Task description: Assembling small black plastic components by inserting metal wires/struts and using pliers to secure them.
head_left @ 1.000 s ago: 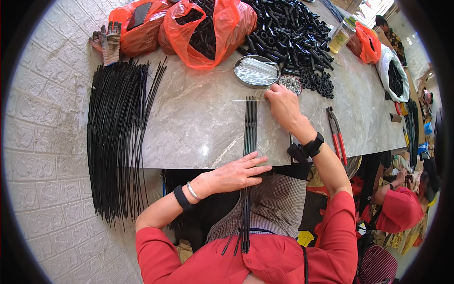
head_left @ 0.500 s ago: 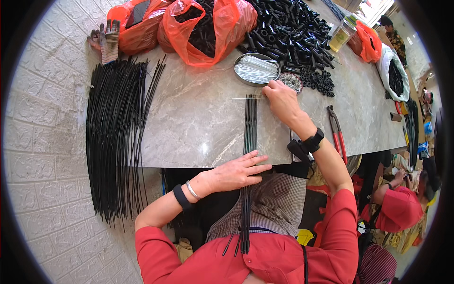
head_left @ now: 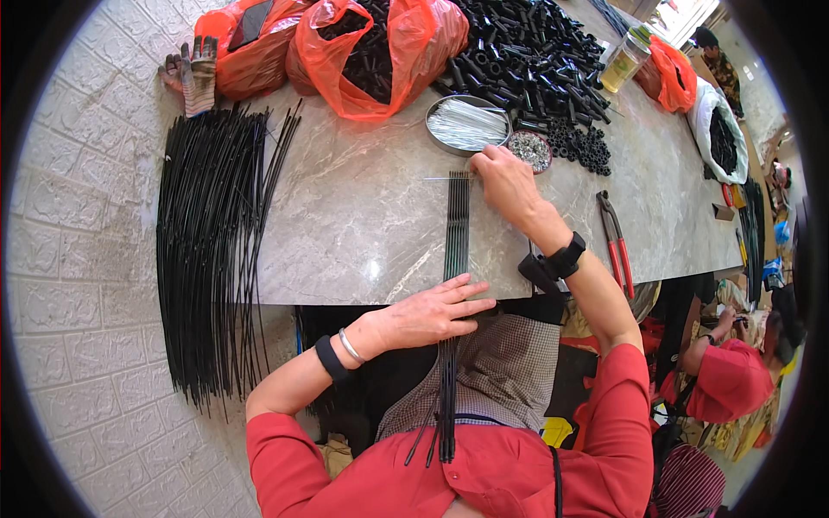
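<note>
Here my left hand (head_left: 432,312) lies flat, open-palmed, pinning the black rods (head_left: 455,242) at centre frame, so my right hand (head_left: 505,177) pinches their far ends level.

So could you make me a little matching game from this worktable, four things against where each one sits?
Things:
1. red-handled pliers
2. work gloves
3. round tin of pale thin sticks
4. big bundle of black rods

Places:
A. far left corner
B. beyond the right hand
C. table's left edge
D. right of the right forearm

Pairs: 1-D, 2-A, 3-B, 4-C
</note>
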`<action>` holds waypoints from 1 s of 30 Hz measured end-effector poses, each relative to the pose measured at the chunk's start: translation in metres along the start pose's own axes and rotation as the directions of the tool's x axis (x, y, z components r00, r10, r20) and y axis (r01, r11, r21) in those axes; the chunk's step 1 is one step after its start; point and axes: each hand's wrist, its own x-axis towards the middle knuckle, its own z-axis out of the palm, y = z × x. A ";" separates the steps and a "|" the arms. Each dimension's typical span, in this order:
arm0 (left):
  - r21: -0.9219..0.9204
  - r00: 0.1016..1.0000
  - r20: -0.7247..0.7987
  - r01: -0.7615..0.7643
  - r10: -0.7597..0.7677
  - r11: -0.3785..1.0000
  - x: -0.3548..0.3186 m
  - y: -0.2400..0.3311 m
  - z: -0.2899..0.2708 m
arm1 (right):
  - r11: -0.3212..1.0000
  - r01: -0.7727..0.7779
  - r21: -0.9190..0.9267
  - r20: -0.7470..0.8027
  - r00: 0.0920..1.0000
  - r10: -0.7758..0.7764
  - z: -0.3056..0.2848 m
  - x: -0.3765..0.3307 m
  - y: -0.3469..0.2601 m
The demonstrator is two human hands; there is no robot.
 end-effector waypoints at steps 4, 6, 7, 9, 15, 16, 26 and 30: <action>-0.005 1.000 -0.005 0.000 0.000 1.000 -0.001 -0.001 0.001 | 0.997 -0.027 0.066 0.001 1.000 0.027 -0.004 0.002 -0.005; -0.006 1.000 -0.005 -0.001 0.001 1.000 -0.001 0.000 0.000 | 0.979 -0.084 0.186 -0.034 0.995 0.092 -0.013 -0.001 0.003; -0.006 1.000 -0.004 -0.003 0.003 1.000 0.000 0.000 -0.001 | 0.979 -0.085 0.183 -0.032 0.995 0.092 -0.017 -0.006 0.009; 0.002 1.000 -0.011 -0.002 0.002 1.000 0.001 0.001 -0.002 | 0.995 -0.075 0.069 -0.063 0.995 0.080 -0.024 -0.019 0.018; 0.011 1.000 -0.010 -0.009 0.009 1.000 -0.002 0.000 0.001 | 0.992 -0.084 -0.095 0.037 0.995 0.088 -0.027 -0.047 0.007; 0.017 1.000 -0.013 -0.013 0.013 1.000 -0.002 -0.001 0.001 | 0.987 -0.105 -0.124 0.064 0.991 0.114 -0.025 -0.048 0.006; 0.017 1.000 -0.001 -0.002 0.002 1.000 -0.001 -0.001 -0.001 | 0.987 -0.019 -0.162 0.025 0.999 0.023 -0.019 -0.043 -0.007; 0.014 1.000 -0.011 0.002 -0.001 1.000 0.000 -0.001 0.000 | 0.995 -0.051 -0.082 0.043 0.998 0.055 -0.019 -0.038 -0.011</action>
